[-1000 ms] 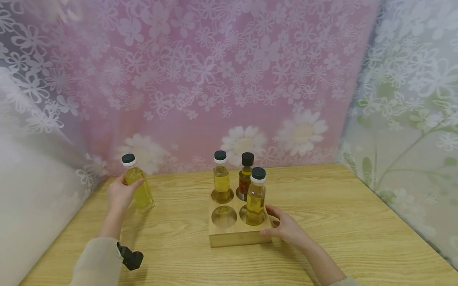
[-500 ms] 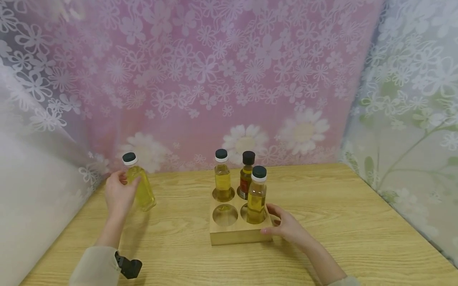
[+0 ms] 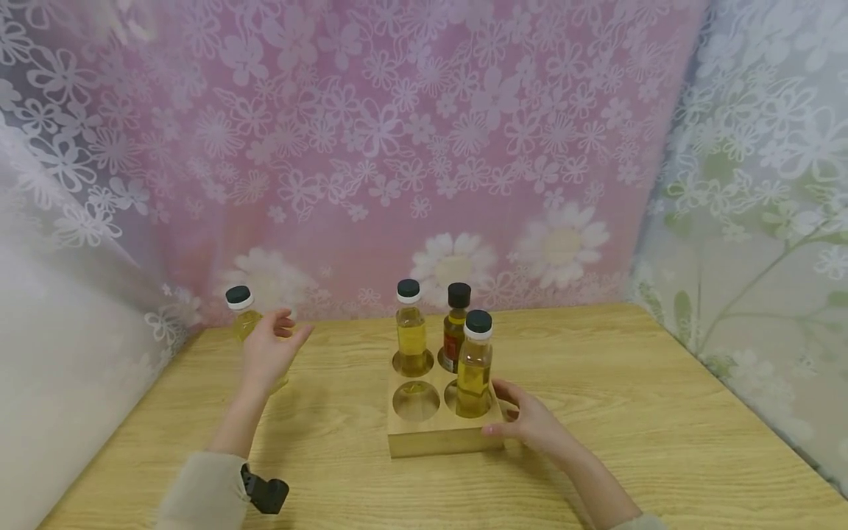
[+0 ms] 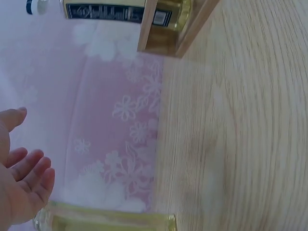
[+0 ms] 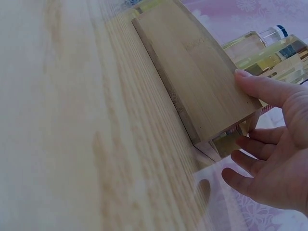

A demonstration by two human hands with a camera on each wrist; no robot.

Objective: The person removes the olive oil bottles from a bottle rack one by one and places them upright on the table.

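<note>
A clear bottle of yellow oil with a dark green cap stands on the left of the table, partly hidden by my left hand. That hand is off the bottle, its fingers loosely bent and holding nothing; the left wrist view shows the same hand above the bottle's side. A wooden bottle rack carries 3 bottles, its front left hole unfilled. My right hand holds the rack's front right corner, thumb on the front face and fingers at the side.
In the rack, a yellow oil bottle stands back left, a darker bottle with a red label back right, and another oil bottle front right. Flowered curtains hang behind the wooden table.
My left hand has let go of the oil bottle and moved right, in front of it. The bottle stays in place. My right hand keeps its hold on the rack.
</note>
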